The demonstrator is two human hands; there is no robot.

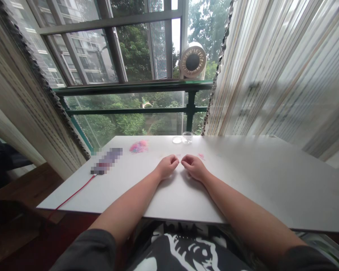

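Hands (168, 166) (196, 168) curled, close | white table (260, 177) | green railing (135, 87) | striped curtains (265, 64)

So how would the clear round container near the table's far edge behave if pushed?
Probably light: the clear round container looks thin and see-through. Likely stiff, since its wall seems to hold a round shape. Might slide before tipping: it looks squat, on a smooth-looking table.
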